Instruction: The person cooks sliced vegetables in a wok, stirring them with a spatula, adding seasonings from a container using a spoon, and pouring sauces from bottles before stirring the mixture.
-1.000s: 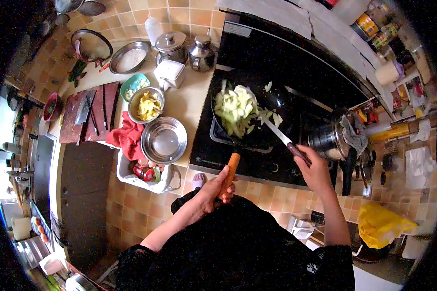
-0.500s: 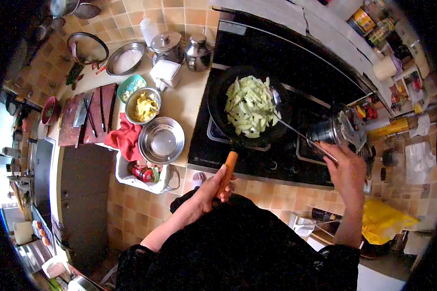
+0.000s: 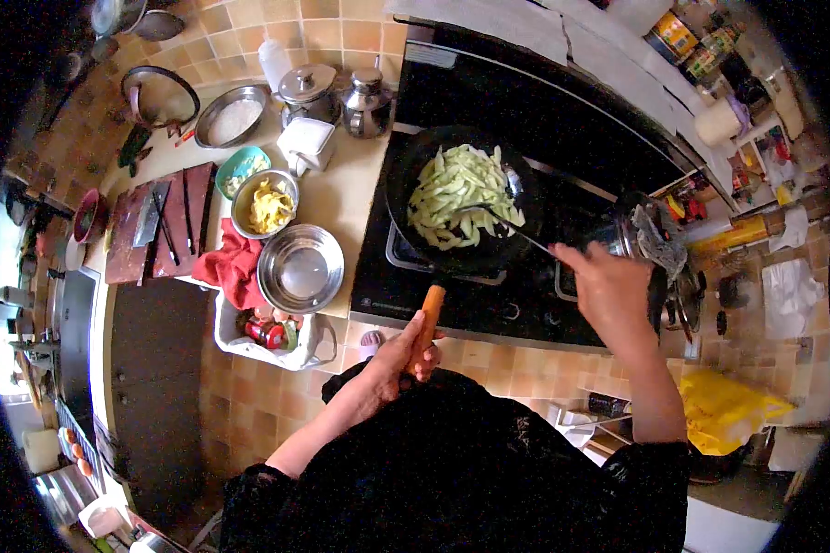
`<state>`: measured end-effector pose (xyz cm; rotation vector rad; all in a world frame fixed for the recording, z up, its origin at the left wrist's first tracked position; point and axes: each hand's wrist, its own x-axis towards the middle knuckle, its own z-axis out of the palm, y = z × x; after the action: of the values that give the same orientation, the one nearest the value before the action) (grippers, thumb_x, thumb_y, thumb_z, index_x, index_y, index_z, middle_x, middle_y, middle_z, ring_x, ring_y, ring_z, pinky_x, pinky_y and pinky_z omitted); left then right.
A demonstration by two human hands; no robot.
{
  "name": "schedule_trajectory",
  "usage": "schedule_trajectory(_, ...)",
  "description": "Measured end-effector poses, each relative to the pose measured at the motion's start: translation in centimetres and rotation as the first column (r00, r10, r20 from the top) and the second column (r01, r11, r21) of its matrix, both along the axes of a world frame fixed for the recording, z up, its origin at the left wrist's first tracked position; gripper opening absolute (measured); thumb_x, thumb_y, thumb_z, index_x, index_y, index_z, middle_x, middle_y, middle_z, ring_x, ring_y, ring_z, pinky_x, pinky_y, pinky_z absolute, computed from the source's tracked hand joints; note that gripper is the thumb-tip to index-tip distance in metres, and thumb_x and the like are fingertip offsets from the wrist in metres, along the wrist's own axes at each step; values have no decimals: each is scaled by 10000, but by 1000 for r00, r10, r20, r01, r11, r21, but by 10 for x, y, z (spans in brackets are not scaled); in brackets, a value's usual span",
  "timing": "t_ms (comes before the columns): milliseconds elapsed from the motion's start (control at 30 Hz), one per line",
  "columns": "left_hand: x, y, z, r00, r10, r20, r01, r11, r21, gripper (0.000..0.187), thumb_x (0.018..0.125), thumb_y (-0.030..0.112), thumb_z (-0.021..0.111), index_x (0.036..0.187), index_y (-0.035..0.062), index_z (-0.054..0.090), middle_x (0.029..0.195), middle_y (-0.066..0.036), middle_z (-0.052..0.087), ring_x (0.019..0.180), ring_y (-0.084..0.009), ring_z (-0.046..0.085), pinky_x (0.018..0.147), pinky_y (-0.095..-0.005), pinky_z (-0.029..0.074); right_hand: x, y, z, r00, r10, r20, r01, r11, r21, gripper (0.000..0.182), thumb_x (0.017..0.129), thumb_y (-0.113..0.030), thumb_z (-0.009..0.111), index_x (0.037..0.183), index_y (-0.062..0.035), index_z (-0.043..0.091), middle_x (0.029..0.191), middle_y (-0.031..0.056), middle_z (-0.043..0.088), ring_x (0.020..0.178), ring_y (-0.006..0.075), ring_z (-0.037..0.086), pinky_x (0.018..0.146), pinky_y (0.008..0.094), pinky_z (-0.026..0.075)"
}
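Note:
My left hand [image 3: 408, 357] is closed around the wooden handle [image 3: 430, 309] of a dark wok [image 3: 413, 235] on the stove. Pale green vegetable slices [image 3: 456, 184] lie heaped in the wok. From the right, my right hand [image 3: 608, 286] grips a long-handled metal cooking utensil [image 3: 516, 232]. Its shaft slants down over the wok's rim, and its head is partly covered by the slices near the front of the heap.
Left of the stove stand an empty steel bowl [image 3: 300, 269], a bowl of yellow food [image 3: 240, 214] and a teal bowl [image 3: 226, 182]. A cleaver [image 3: 146, 221] lies on the cutting board [image 3: 125, 253]. A pot [image 3: 622, 235] stands behind my right hand.
My right hand has moved left and slightly up, pushing the utensil further into the slices. The slices have shifted toward the left and front. My left hand keeps its grip on the wok handle.

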<state>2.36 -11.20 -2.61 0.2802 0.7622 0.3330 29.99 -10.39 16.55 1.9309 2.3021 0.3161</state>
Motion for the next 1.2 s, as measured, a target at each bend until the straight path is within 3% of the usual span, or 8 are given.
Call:
schedule_trajectory(333, 0, 1, 4, 998, 9, -68, -9, 1000, 6, 604, 996, 626, 412, 1109, 46, 538, 635, 14, 466, 462, -109, 398, 438, -246, 351, 0, -5, 25, 998, 9, -55, -9, 1000, -2, 360, 811, -78, 628, 1143, -206, 683, 804, 116, 638, 653, 326, 660, 566, 442, 524)
schedule_trajectory(433, 1, 1, 0, 997, -7, -75, 10, 1000, 28, 617, 996, 630, 405, 1116, 41, 541, 633, 15, 464, 462, -109, 394, 439, -246, 352, 2, -7, -13, 996, 65, -66, -67, 998, -16, 326, 829, -103, 635, 1134, -207, 685, 800, 116, 638, 653, 329, 659, 564, 445, 524)
schedule_trajectory(700, 1, 1, -7, 1000, 10, -23, -10, 1000, -29, 632, 993, 633, 410, 1135, 31, 545, 640, 16, 456, 467, -107, 387, 439, -257, 357, 23, 11, -3, 997, -78, -21, 80, 986, 146, 329, 854, -133, 681, 1181, -158, 665, 777, 136, 654, 661, 352, 644, 586, 441, 510)
schedule_trajectory(800, 0, 2, 0, 997, 3, -81, -5, 1000, -16, 628, 994, 631, 411, 1133, 34, 546, 639, 20, 456, 468, -104, 387, 439, -256, 357, 25, 18, -18, 966, -233, 112, 231, 972, 28, 324, 882, -198, 665, 1203, -158, 648, 744, 149, 660, 671, 360, 650, 610, 450, 517)
schedule_trajectory(900, -1, 3, 9, 995, -7, -102, 9, 1000, 13, 620, 994, 631, 409, 1117, 40, 547, 634, 24, 456, 467, -103, 390, 440, -254, 357, 29, 9, 0, 973, -216, 85, 228, 957, -177, 298, 892, -255, 661, 1151, -107, 665, 747, 169, 674, 693, 357, 664, 638, 455, 516)
schedule_trajectory(1033, 0, 1, -3, 999, 1, -47, 0, 1000, 19, 619, 991, 636, 412, 1100, 42, 547, 630, 27, 456, 461, -104, 394, 440, -256, 364, 33, 8, 36, 880, -416, -229, 317, 875, -366, 332, 904, -344, 635, 940, -21, 698, 907, 188, 712, 830, 418, 675, 791, 499, 523)
schedule_trajectory(1133, -1, 0, -4, 999, 12, -42, -12, 1000, 0, 619, 987, 638, 419, 1094, 41, 546, 630, 25, 457, 456, -106, 394, 441, -259, 371, 59, 24, 4, 827, -518, -219, 390, 809, -440, 315, 930, -325, 608, 972, -24, 690, 853, 186, 706, 774, 388, 681, 764, 492, 522)
schedule_trajectory(1200, 1, 0, -2, 998, 6, -55, -6, 1000, 14, 618, 986, 638, 423, 1093, 41, 543, 631, 22, 459, 456, -107, 396, 441, -260, 375, 75, 46, -29, 589, -730, -347, 453, 654, -606, 310, 938, -330, 627, 996, -30, 681, 744, 85, 671, 643, 243, 641, 660, 407, 513)
